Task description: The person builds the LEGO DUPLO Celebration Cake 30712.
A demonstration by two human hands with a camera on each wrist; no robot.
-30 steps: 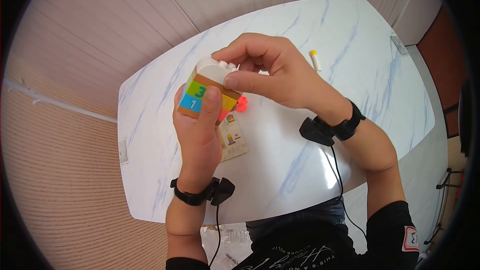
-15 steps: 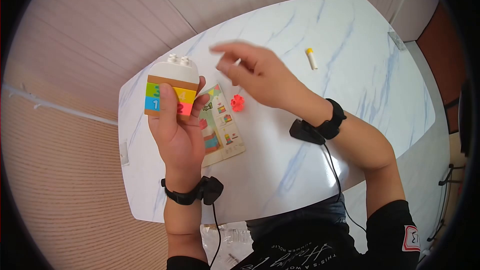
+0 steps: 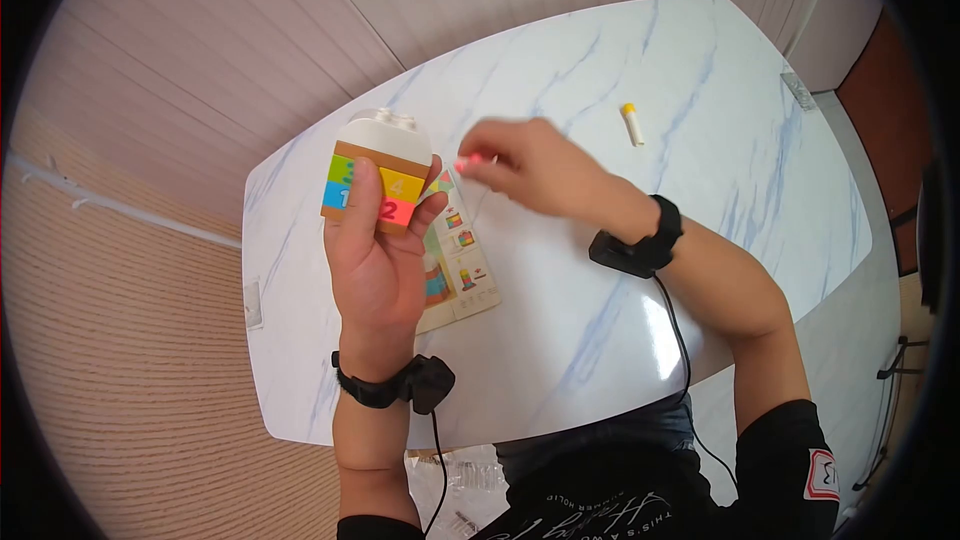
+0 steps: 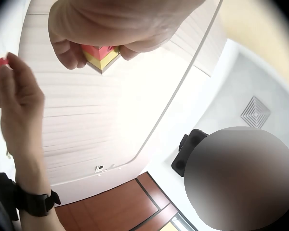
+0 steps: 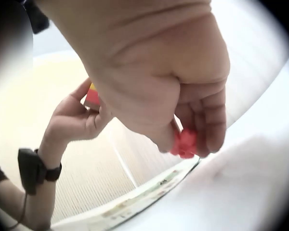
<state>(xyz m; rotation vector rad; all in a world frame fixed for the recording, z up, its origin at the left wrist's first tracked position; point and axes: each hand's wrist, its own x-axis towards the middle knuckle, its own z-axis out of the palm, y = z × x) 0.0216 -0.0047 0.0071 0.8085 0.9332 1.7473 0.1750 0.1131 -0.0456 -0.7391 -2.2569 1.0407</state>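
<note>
In the head view the left hand (image 3: 378,270) grips a stack of blocks (image 3: 400,185), its thumb across the front. The stack has a rounded white block with studs on top (image 3: 385,138), a brown layer, then green, yellow, blue and pink blocks with numbers, and brown at the bottom. To its right, the right hand (image 3: 545,168) pinches a small pinkish-red flower-shaped piece (image 3: 472,162) between thumb and fingers. The right wrist view shows that red piece (image 5: 185,143) at the fingertips, apart from the stack.
A printed leaflet (image 3: 468,265) lies on the marbled white table (image 3: 560,340), partly behind the left hand. Farther back on the right is a small white tube with a yellow cap (image 3: 633,126). A wall stands along the table's far side.
The right hand has let go of the stack's top and picked up the red piece from the table. The stack moved left with the left hand, then back somewhat to the right.
</note>
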